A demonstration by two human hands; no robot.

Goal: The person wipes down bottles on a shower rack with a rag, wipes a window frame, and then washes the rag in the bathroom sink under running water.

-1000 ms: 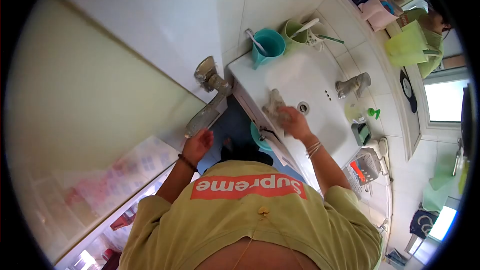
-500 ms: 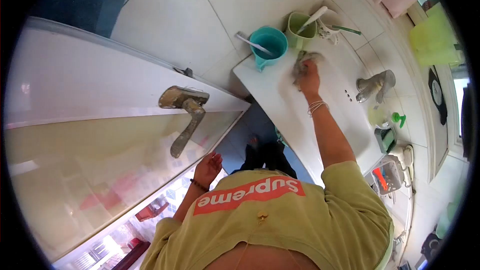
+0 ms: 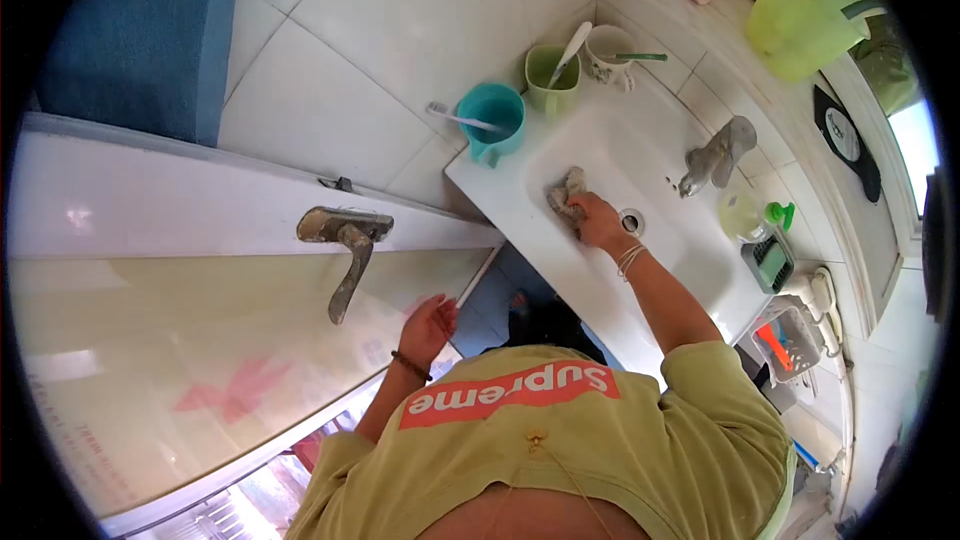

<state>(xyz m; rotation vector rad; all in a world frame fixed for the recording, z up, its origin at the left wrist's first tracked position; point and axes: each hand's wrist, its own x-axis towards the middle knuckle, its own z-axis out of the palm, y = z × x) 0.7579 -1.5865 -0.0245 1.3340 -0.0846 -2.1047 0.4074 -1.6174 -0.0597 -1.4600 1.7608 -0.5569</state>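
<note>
My right hand (image 3: 600, 221) is closed on a crumpled grey-brown cleaning cloth (image 3: 567, 192), pressing it against the left inner side of the white sink (image 3: 547, 256). Just right of those fingers lies the drain hole (image 3: 631, 223). My left hand (image 3: 430, 327) hangs beside the door's edge, holding nothing, its fingers loosely bent and a little apart. On the sink's far left corner stands a teal cup (image 3: 492, 118) with a toothbrush across it. Beside it are a green cup (image 3: 552, 75) with a white-handled brush and a white patterned mug (image 3: 608, 45) with a green-handled toothbrush.
A metal faucet (image 3: 722, 152) rises at the sink's right side. Near it are a soap bottle (image 3: 742, 213) with a green pump and a dark soap dish (image 3: 768, 262). At left, the door (image 3: 180, 202) carries a worn handle (image 3: 347, 230). A yellow-green container (image 3: 803, 20) sits on the upper shelf.
My right hand has drawn the cloth from near the cups down the basin toward me. The drain hole has come into sight. My view has shifted, and my left hand stays low by the door.
</note>
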